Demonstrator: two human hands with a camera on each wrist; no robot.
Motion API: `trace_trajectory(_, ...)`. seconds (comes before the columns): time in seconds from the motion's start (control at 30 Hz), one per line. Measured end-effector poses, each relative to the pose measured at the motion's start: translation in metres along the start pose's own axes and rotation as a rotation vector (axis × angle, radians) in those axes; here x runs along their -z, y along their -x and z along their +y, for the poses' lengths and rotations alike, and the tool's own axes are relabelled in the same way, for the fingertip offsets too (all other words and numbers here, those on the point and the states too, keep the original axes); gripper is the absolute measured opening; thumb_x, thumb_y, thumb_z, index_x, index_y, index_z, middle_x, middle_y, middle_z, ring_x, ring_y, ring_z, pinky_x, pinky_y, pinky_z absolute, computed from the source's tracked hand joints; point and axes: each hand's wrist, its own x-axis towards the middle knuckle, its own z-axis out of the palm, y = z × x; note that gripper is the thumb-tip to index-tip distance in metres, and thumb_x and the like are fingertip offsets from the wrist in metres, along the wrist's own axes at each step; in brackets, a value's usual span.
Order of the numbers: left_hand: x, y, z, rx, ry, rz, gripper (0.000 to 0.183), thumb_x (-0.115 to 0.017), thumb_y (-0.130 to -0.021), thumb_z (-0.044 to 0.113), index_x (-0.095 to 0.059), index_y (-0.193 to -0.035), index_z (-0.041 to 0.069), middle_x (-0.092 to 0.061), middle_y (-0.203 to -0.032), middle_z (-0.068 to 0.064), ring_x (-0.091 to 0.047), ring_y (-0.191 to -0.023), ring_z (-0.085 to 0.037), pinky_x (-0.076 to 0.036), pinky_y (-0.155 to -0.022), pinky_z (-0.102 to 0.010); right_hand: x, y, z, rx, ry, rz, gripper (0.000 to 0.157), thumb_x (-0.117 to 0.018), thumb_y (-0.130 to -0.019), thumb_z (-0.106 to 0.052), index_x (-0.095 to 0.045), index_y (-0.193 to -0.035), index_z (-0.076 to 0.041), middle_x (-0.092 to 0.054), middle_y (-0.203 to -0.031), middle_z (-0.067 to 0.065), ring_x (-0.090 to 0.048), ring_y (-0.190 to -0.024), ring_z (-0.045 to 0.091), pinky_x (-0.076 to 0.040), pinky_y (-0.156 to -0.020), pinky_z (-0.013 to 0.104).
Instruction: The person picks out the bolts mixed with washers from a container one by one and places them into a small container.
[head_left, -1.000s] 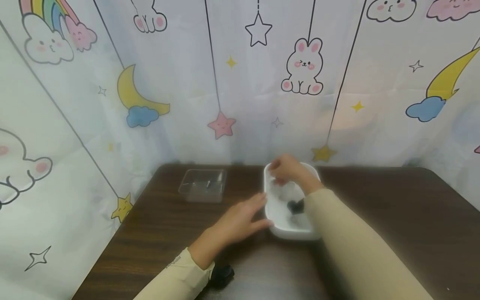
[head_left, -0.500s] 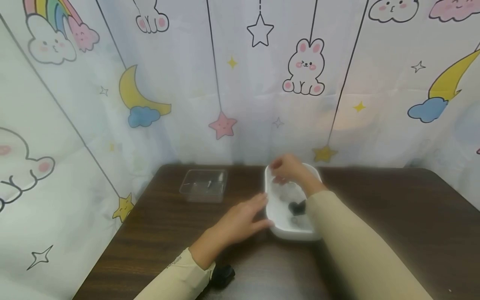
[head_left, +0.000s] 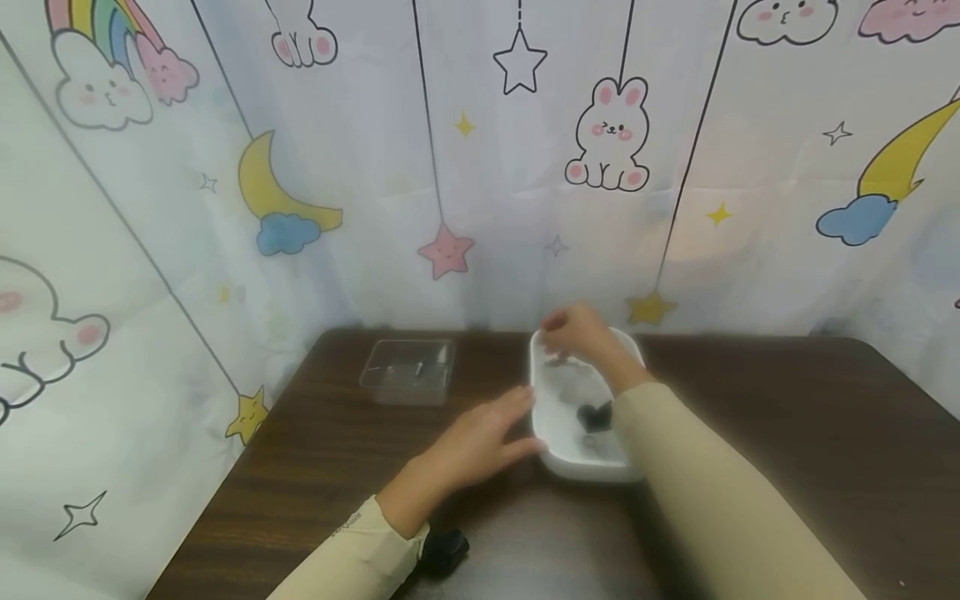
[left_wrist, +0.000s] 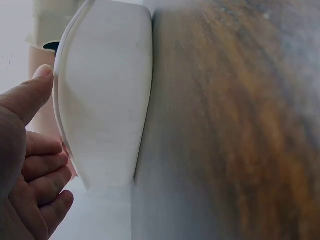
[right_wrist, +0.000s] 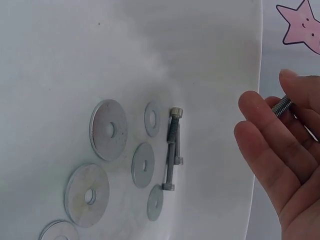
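Note:
My right hand [head_left: 581, 333] is over the far part of a white tray [head_left: 551, 437]. In the right wrist view its thumb and fingers pinch a threaded bolt [right_wrist: 282, 106], most of which the fingers hide. Below it in the tray lie several flat metal washers [right_wrist: 99, 132] of differing sizes. Close to these are a few socket-head bolts [right_wrist: 169, 167], lying together near the tray's wall. My left hand [head_left: 476, 442] touches the tray's left side with thumb and fingers spread apart; the left wrist view has its thumb at the rim.
A clear plastic box [head_left: 408, 383] with small, indistinct items in it stands at the back left of the dark wooden table [head_left: 337, 467]. A printed curtain [head_left: 375, 167] hangs behind the table. Dark wrist-worn devices show at both sleeves.
Both hands and the tray stay almost in place. The right hand's fingers shift very slightly above the tray, and the head view moves a touch.

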Motion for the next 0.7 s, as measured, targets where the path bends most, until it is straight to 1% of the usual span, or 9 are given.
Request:
trace_trajectory(0.03, 0.002, 0.000, 0.000, 0.000, 0.006, 0.009, 0.071, -0.063, -0.093, 0.046, -0.038, -0.152, 0.014, -0.036, -0.158, -0.008, -0.037, -0.144, -0.026, -0.033, -0.117, -0.045, 0.000, 0.000, 0.000, 0.010, 0.017, 0.007, 0.037, -0.071, -0.088, -0.016, -0.064, -0.121, -0.003, -0.070, -0.110, 0.018, -0.069, -0.089, 0.028, -0.060, -0.082, 0.040)
trace_trajectory(0.1, 0.006, 0.000, -0.001, 0.009, 0.014, 0.022, 0.072, -0.063, -0.093, 0.046, -0.038, -0.152, 0.013, -0.035, -0.158, -0.007, -0.037, -0.144, -0.027, -0.032, -0.118, -0.044, -0.001, 0.000, -0.002, 0.034, 0.041, 0.021, 0.036, -0.071, -0.089, -0.018, -0.065, -0.120, -0.003, -0.071, -0.107, 0.017, -0.069, -0.088, 0.028, -0.060, -0.081, 0.039)
trace_trajectory(0.17, 0.010, 0.000, -0.005, 0.026, 0.004, 0.041, 0.073, -0.062, -0.093, 0.048, -0.037, -0.152, 0.014, -0.034, -0.158, -0.005, -0.036, -0.145, -0.025, -0.031, -0.119, -0.043, -0.002, 0.001, -0.005, 0.053, 0.043, 0.036, 0.036, -0.070, -0.089, -0.019, -0.064, -0.121, -0.002, -0.071, -0.106, 0.017, -0.069, -0.089, 0.029, -0.060, -0.081, 0.039)
trace_trajectory(0.27, 0.018, 0.002, -0.013, 0.049, -0.018, 0.086, 0.071, -0.062, -0.093, 0.048, -0.041, -0.150, 0.010, -0.035, -0.158, -0.007, -0.036, -0.145, -0.025, -0.029, -0.119, -0.041, -0.004, 0.002, -0.012, 0.088, 0.047, 0.059, 0.037, -0.069, -0.091, -0.020, -0.063, -0.123, -0.001, -0.071, -0.107, 0.018, -0.069, -0.093, 0.032, -0.061, -0.079, 0.037)
trace_trajectory(0.37, 0.027, 0.004, -0.024, 0.083, -0.023, 0.145, 0.069, -0.063, -0.094, 0.046, -0.044, -0.148, 0.009, -0.037, -0.156, -0.007, -0.037, -0.144, -0.025, -0.030, -0.119, -0.042, -0.006, 0.003, -0.021, 0.110, 0.057, 0.076, 0.038, -0.069, -0.092, -0.021, -0.064, -0.124, -0.003, -0.071, -0.109, 0.018, -0.070, -0.095, 0.034, -0.061, -0.077, 0.036)
trace_trajectory(0.47, 0.037, 0.007, -0.037, 0.120, -0.019, 0.200, 0.067, -0.064, -0.094, 0.044, -0.046, -0.147, 0.007, -0.040, -0.155, -0.009, -0.039, -0.143, -0.028, -0.030, -0.118, -0.047, -0.010, 0.005, -0.032, 0.132, 0.082, 0.088, 0.036, -0.069, -0.092, -0.022, -0.065, -0.124, -0.006, -0.072, -0.110, 0.015, -0.070, -0.092, 0.032, -0.061, -0.076, 0.035)
trace_trajectory(0.6, 0.050, 0.013, -0.056, 0.157, -0.035, 0.262, 0.066, -0.064, -0.094, 0.042, -0.047, -0.146, 0.004, -0.041, -0.154, -0.012, -0.040, -0.142, -0.030, -0.032, -0.117, -0.050, -0.016, 0.007, -0.046, 0.153, 0.113, 0.107, 0.034, -0.070, -0.091, -0.025, -0.068, -0.122, -0.010, -0.073, -0.109, 0.010, -0.071, -0.089, 0.024, -0.060, -0.076, 0.035)
trace_trajectory(0.7, 0.060, 0.018, -0.069, 0.194, -0.042, 0.288, 0.065, -0.063, -0.095, 0.040, -0.046, -0.146, 0.003, -0.041, -0.154, -0.015, -0.040, -0.141, -0.033, -0.033, -0.117, -0.049, -0.023, 0.006, -0.056, 0.177, 0.117, 0.119, 0.033, -0.071, -0.090, -0.027, -0.069, -0.119, -0.012, -0.073, -0.109, 0.007, -0.070, -0.090, 0.020, -0.060, -0.079, 0.035)
